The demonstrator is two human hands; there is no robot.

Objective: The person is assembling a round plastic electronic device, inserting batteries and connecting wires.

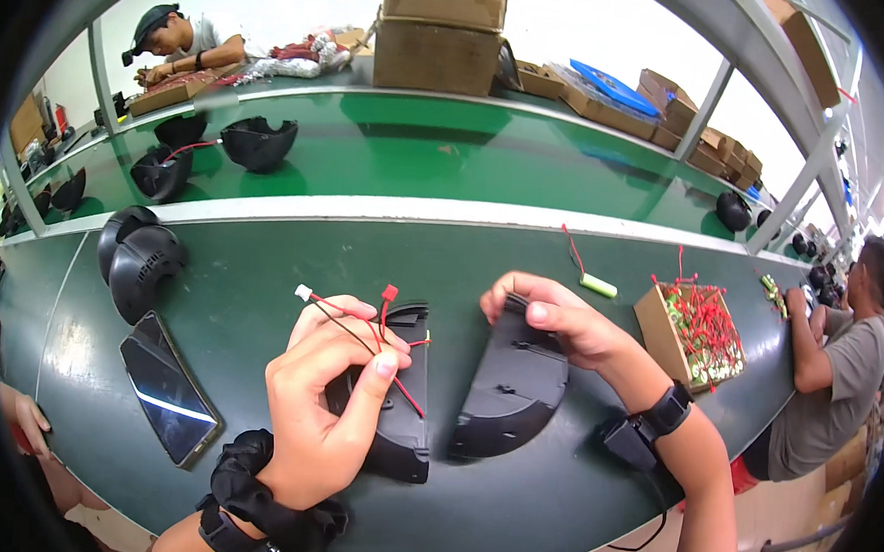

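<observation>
Two black half shells [508,399], flat edges facing, well inside reach at one green bench [236,295].

Left hand [331,385]: forearm up from lower edge, thumb and fingers pinching thin wires [409,398] with two plugs, one white plug [303,293], one red plug [390,293], over the left half shell [400,444]; contact with that shell, cannot tell. Right hand [565,319]: forearm slanting in from lower right, thumb and fingers clamping the far end of the right half shell [512,380]. Leftward: one phone [161,386], two curved black pieces [146,265] touching. Rightward: one loose green battery [598,285], one box [661,337] of wired batteries, too many to count.
</observation>
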